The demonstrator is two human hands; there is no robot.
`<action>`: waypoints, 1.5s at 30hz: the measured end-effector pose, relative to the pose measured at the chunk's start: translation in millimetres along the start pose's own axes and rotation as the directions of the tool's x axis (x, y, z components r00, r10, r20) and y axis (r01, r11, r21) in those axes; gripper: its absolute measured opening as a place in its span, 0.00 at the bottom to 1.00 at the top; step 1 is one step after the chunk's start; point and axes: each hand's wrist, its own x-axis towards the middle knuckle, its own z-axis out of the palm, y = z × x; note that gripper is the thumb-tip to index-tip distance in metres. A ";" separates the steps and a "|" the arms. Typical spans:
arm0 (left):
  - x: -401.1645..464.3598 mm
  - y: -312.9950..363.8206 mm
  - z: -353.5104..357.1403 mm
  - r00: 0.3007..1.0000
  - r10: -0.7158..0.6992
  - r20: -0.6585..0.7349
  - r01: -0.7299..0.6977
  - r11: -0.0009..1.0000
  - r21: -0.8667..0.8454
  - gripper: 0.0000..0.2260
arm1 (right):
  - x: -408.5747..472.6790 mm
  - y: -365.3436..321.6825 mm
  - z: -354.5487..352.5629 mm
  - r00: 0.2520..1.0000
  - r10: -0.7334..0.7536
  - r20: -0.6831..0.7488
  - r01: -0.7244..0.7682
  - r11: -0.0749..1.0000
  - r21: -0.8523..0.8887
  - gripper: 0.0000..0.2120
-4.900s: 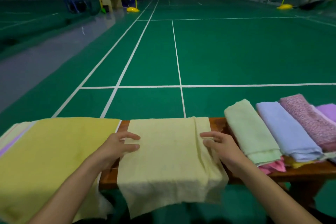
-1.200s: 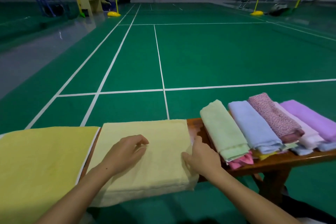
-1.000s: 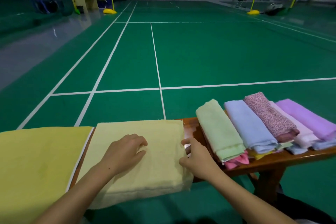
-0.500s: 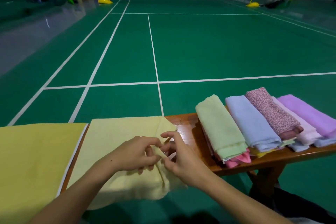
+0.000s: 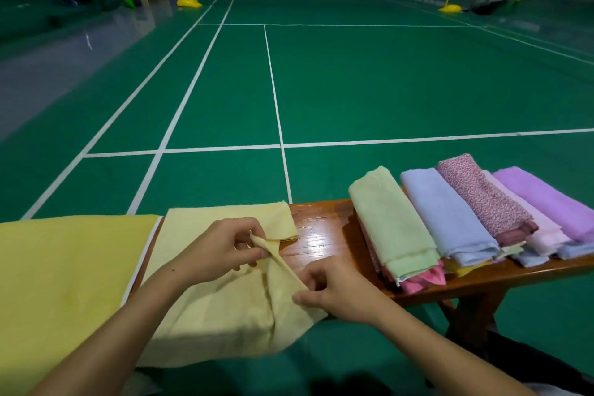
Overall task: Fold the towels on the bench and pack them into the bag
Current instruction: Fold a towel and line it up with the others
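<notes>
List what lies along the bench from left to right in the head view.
Big yellow towel → pale yellow towel gripped by both hands → bare bench → green towel → blue towel → speckled pink towel → purple towel.

On the bench (image 5: 324, 228), a towel (image 5: 225, 299) lies left; about 5 folded towels (image 5: 450, 219) lie right.

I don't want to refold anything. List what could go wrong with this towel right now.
1. The pale yellow towel overhangs the near edge of the bench; released, it might slide off onto the floor.
2. The left hand and right hand each pinch only a small bit of the raised ridge, so the fold may come out crooked.
3. The folded towels lie close by; a sweeping fold could disturb them.
</notes>
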 end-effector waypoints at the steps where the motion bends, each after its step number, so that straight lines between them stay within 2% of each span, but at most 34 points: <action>1: -0.7 1.4 -0.6 1.000 -0.001 -0.008 0.001 0.999 -0.038 0.04 | 1.9 1.5 0.3 1.000 0.001 -0.001 -0.001 1.000 0.013 0.10; 10: -10.0 9.8 -8.9 1.000 0.020 -0.012 -0.023 0.945 -0.325 0.07 | 37.2 -4.0 1.8 0.984 0.026 -0.178 -0.017 0.999 0.051 0.05; 13: -13.1 10.5 -11.5 0.999 0.039 -0.033 -0.047 0.936 -0.348 0.08 | 54.0 -9.1 12.6 0.956 0.050 -0.288 0.008 0.980 0.197 0.03; 17: -16.5 6.1 -19.8 0.991 -0.008 -0.135 -0.042 0.931 -0.363 0.07 | 65.3 -26.9 24.0 0.946 0.064 -0.317 0.117 0.845 0.521 0.03; 21: -19.6 2.8 -28.6 0.980 -0.036 -0.197 -0.054 0.900 -0.433 0.05 | 76.8 -30.9 29.5 0.939 0.076 -0.335 0.148 0.790 0.595 0.02; 23: -21.3 1.6 -31.0 0.978 -0.028 -0.205 -0.069 0.890 -0.451 0.05 | 81.3 -31.2 28.7 0.951 0.064 -0.301 0.162 0.727 0.667 0.02; 25: -22.9 1.3 -33.0 0.977 -0.016 -0.215 -0.089 0.880 -0.467 0.05 | 81.7 -32.2 27.2 0.966 0.003 -0.257 0.198 0.631 0.750 0.01; 27: -24.0 0.5 -35.8 0.975 -0.013 -0.221 -0.097 0.872 -0.480 0.05 | 78.8 -35.2 22.7 0.971 -0.056 -0.232 0.220 0.581 0.783 0.02; 31: -25.0 -5.5 -40.7 0.982 -0.022 -0.190 -0.064 0.897 -0.437 0.05 | 75.7 -36.3 13.2 0.964 -0.107 -0.243 0.253 0.647 0.719 0.03; 34: -26.1 -8.7 -42.1 0.986 -0.009 -0.167 -0.055 0.924 -0.379 0.06 | 77.8 -32.6 2.5 0.950 -0.123 -0.286 0.278 0.749 0.601 0.03; 36: -26.6 -9.1 -43.3 0.987 0.009 -0.160 -0.054 0.959 -0.279 0.07 | 78.0 -31.3 -8.7 0.941 -0.173 -0.293 0.304 0.813 0.497 0.05; 40: -26.7 -13.4 -43.7 0.978 0.035 -0.207 -0.023 0.998 0.063 0.12 | 72.3 -35.6 -37.9 0.930 -0.256 -0.265 0.327 0.906 0.269 0.06; 43: -27.5 -11.3 -44.9 0.936 0.140 -0.323 0.000 0.918 0.398 0.17 | 68.7 -44.1 -50.8 0.883 -0.338 -0.325 0.361 0.932 0.013 0.06; 45: -25.6 -2.1 -49.0 0.888 0.251 -0.385 -0.001 0.839 0.544 0.18 | 65.9 -53.0 -54.8 0.830 -0.415 -0.372 0.378 0.910 -0.170 0.04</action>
